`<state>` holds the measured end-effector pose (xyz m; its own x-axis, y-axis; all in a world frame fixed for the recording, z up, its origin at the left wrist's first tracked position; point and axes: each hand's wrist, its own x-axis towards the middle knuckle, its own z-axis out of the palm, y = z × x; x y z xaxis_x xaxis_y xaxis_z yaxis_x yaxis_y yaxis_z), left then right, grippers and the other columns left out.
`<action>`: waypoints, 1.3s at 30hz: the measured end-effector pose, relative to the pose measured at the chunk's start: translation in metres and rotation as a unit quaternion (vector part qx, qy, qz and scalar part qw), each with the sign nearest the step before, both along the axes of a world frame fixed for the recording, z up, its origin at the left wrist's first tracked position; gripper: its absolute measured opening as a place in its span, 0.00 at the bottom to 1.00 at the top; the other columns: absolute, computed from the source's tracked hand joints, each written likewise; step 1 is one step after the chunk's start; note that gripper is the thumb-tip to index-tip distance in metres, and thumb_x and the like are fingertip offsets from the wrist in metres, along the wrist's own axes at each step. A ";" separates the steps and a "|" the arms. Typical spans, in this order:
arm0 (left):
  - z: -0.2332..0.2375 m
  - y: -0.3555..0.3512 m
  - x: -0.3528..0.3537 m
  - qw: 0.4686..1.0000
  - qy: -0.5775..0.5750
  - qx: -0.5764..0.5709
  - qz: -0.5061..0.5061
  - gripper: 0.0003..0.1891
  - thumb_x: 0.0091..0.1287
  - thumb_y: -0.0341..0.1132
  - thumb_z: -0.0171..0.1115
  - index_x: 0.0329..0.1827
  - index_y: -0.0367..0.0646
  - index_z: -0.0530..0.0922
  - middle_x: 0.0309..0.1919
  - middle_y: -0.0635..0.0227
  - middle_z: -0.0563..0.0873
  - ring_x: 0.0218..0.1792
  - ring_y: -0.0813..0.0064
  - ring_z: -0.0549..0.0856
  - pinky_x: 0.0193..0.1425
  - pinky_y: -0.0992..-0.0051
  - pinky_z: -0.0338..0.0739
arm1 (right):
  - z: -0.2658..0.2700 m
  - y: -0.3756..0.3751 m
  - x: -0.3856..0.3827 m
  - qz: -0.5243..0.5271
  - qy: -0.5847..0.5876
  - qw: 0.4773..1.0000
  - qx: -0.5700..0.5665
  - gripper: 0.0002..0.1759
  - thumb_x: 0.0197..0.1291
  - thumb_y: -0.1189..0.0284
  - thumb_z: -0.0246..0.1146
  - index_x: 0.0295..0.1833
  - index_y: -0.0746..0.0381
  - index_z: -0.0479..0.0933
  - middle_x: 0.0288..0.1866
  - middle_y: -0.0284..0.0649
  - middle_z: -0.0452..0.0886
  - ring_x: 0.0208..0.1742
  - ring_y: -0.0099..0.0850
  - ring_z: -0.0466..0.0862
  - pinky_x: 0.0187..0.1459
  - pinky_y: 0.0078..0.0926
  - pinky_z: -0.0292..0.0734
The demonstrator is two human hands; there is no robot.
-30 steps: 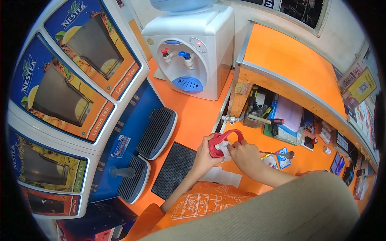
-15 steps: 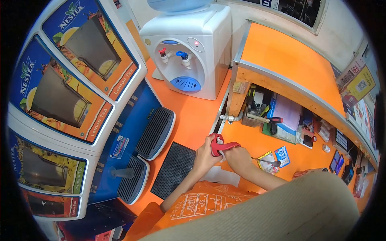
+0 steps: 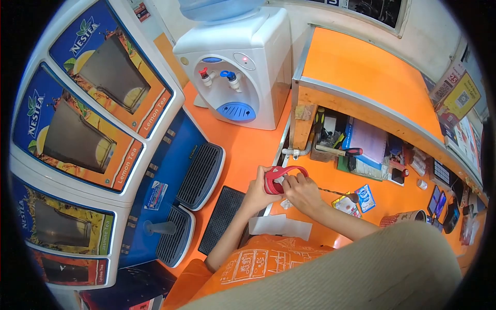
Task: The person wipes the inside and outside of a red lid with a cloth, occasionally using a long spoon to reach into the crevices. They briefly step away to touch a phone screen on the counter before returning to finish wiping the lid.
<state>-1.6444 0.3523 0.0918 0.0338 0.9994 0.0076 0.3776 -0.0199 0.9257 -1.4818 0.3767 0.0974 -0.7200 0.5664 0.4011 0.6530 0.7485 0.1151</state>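
Note:
Near the middle of the head view, my left hand (image 3: 257, 195) is wrapped round a small red item (image 3: 274, 182) with a strap-like loop. My right hand (image 3: 301, 194) is closed at the item's right side, its fingertips against the opening. A long-handled spoon (image 3: 353, 197) sticks out from beneath my right hand, its bowl over two small packets (image 3: 365, 198) on the orange counter. White paper (image 3: 281, 226) lies below my hands.
A drink dispenser (image 3: 124, 201) with drip trays stands left, beside a black mat (image 3: 222, 217). A white water dispenser (image 3: 240, 67) is behind. An orange shelf (image 3: 367, 77) with tools and papers stands right, near phones (image 3: 439, 202) and a patterned container (image 3: 403, 219).
The red item has tilted and moved slightly left, with its loop now raised over my right fingers. More of the white paper shows. The view has shifted a little.

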 end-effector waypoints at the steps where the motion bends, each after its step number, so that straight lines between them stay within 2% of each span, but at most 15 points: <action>1: 0.003 0.001 -0.002 1.000 0.005 -0.015 -0.009 0.39 0.40 0.37 0.77 0.52 0.41 0.60 0.45 0.52 0.80 0.47 0.58 0.83 0.49 0.67 0.77 | 0.005 0.001 -0.001 -0.008 -0.001 1.000 0.005 0.07 0.39 0.73 0.61 0.27 0.63 0.76 0.27 0.38 0.78 0.29 0.32 0.79 0.25 0.24 0.75; 5: -0.011 0.006 -0.005 1.000 -0.020 0.015 -0.012 0.38 0.41 0.37 0.77 0.51 0.41 0.59 0.44 0.53 0.79 0.47 0.61 0.82 0.50 0.68 0.76 | 0.021 0.001 -0.006 -0.062 -0.027 0.997 -0.026 0.06 0.38 0.73 0.61 0.26 0.63 0.77 0.26 0.38 0.78 0.29 0.31 0.79 0.25 0.25 0.75; 7: -0.022 0.007 -0.004 0.993 -0.107 -0.008 -0.045 0.38 0.41 0.37 0.76 0.51 0.42 0.58 0.43 0.54 0.79 0.47 0.63 0.81 0.50 0.69 0.75 | 0.032 -0.003 -0.013 -0.075 -0.029 0.996 -0.028 0.06 0.39 0.73 0.61 0.27 0.63 0.76 0.25 0.37 0.77 0.28 0.30 0.78 0.24 0.24 0.74; 8: -0.027 0.005 -0.001 0.993 -0.108 -0.007 -0.043 0.38 0.41 0.37 0.76 0.51 0.42 0.58 0.43 0.54 0.79 0.47 0.63 0.81 0.50 0.69 0.75 | 0.035 -0.004 -0.015 -0.084 -0.033 0.995 -0.031 0.06 0.40 0.74 0.61 0.28 0.62 0.76 0.24 0.37 0.76 0.28 0.29 0.78 0.23 0.22 0.74; 12: -0.024 -0.002 -0.002 0.997 -0.065 -0.029 -0.019 0.37 0.42 0.38 0.76 0.51 0.44 0.58 0.42 0.56 0.79 0.46 0.66 0.81 0.49 0.70 0.75 | 0.030 -0.010 -0.018 -0.018 -0.069 0.997 -0.021 0.07 0.40 0.72 0.62 0.28 0.63 0.76 0.25 0.36 0.75 0.29 0.30 0.78 0.23 0.22 0.73; 14: -0.029 -0.001 -0.010 0.994 -0.076 -0.071 -0.031 0.37 0.42 0.38 0.76 0.51 0.44 0.59 0.42 0.56 0.80 0.46 0.65 0.82 0.49 0.69 0.75 | 0.022 -0.017 -0.010 0.073 -0.051 0.995 0.047 0.08 0.40 0.71 0.62 0.28 0.62 0.75 0.26 0.35 0.75 0.31 0.29 0.78 0.23 0.22 0.72; 18: -0.021 -0.005 -0.004 0.998 -0.030 -0.038 -0.039 0.37 0.40 0.39 0.76 0.51 0.44 0.62 0.42 0.55 0.81 0.45 0.62 0.83 0.48 0.69 0.76 | 0.014 -0.008 -0.002 0.091 -0.031 0.995 0.003 0.09 0.40 0.69 0.62 0.28 0.61 0.75 0.27 0.36 0.75 0.32 0.29 0.77 0.24 0.22 0.72; 21: -0.021 -0.001 0.003 1.000 -0.006 -0.027 -0.007 0.38 0.39 0.40 0.77 0.52 0.43 0.63 0.42 0.54 0.82 0.44 0.57 0.83 0.47 0.67 0.77 | 0.001 0.005 -0.001 0.022 -0.007 1.000 0.008 0.07 0.41 0.71 0.61 0.29 0.61 0.76 0.26 0.37 0.75 0.30 0.30 0.78 0.23 0.23 0.73; 25: -0.019 -0.002 0.011 0.999 0.029 -0.002 0.022 0.37 0.41 0.40 0.76 0.52 0.43 0.62 0.41 0.56 0.82 0.43 0.61 0.84 0.46 0.68 0.77 | 0.003 -0.001 -0.009 -0.048 -0.081 0.994 -0.053 0.05 0.44 0.73 0.61 0.29 0.61 0.76 0.25 0.39 0.77 0.26 0.31 0.80 0.20 0.24 0.75; 27: -0.021 -0.001 0.017 0.996 0.074 -0.019 0.040 0.35 0.43 0.41 0.75 0.51 0.42 0.63 0.39 0.54 0.83 0.42 0.57 0.84 0.44 0.67 0.78 | -0.003 -0.007 -0.010 -0.074 -0.112 0.989 -0.064 0.05 0.45 0.73 0.61 0.30 0.62 0.76 0.25 0.39 0.77 0.24 0.31 0.80 0.20 0.23 0.75; 30: -0.026 0.004 0.013 0.997 0.047 0.011 0.059 0.34 0.42 0.40 0.75 0.50 0.42 0.64 0.38 0.52 0.83 0.40 0.52 0.83 0.43 0.61 0.77 | -0.022 -0.008 -0.009 -0.079 -0.123 0.985 -0.088 0.05 0.45 0.74 0.60 0.30 0.63 0.76 0.26 0.41 0.78 0.24 0.31 0.81 0.21 0.24 0.76; 35: -0.025 -0.005 0.015 0.989 0.143 0.014 0.027 0.32 0.44 0.39 0.73 0.51 0.42 0.65 0.37 0.51 0.83 0.40 0.52 0.83 0.42 0.63 0.77 | -0.018 0.004 0.000 0.028 -0.064 0.971 -0.229 0.04 0.44 0.76 0.60 0.26 0.65 0.76 0.21 0.45 0.78 0.25 0.38 0.83 0.24 0.29 0.78; 36: -0.023 -0.007 0.017 0.986 0.169 0.008 0.011 0.32 0.44 0.38 0.72 0.51 0.43 0.65 0.37 0.51 0.83 0.40 0.52 0.83 0.42 0.62 0.77 | -0.014 0.007 0.001 0.024 -0.062 0.971 -0.229 0.04 0.44 0.76 0.60 0.26 0.65 0.76 0.21 0.45 0.78 0.25 0.38 0.83 0.24 0.29 0.78; 38: -0.020 -0.013 0.015 0.982 0.190 0.004 -0.010 0.33 0.43 0.38 0.72 0.52 0.43 0.65 0.37 0.52 0.83 0.39 0.51 0.83 0.42 0.62 0.77 | -0.009 0.008 0.005 0.066 0.008 0.936 -0.345 0.06 0.51 0.75 0.57 0.26 0.65 0.76 0.24 0.47 0.80 0.26 0.40 0.82 0.28 0.34 0.79; 39: -0.019 -0.015 0.013 0.977 0.211 0.002 -0.027 0.33 0.43 0.37 0.72 0.52 0.43 0.66 0.36 0.52 0.83 0.39 0.51 0.83 0.42 0.61 0.77 | -0.014 0.008 0.007 0.063 0.009 0.936 -0.346 0.06 0.51 0.75 0.57 0.26 0.65 0.76 0.24 0.47 0.80 0.26 0.40 0.82 0.28 0.34 0.79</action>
<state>-1.6313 0.3375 0.0728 0.0870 0.9961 -0.0151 0.7236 -0.0528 0.6882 -1.4750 0.3849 0.0830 -0.7956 0.6056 -0.0175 0.5512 0.7115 -0.4359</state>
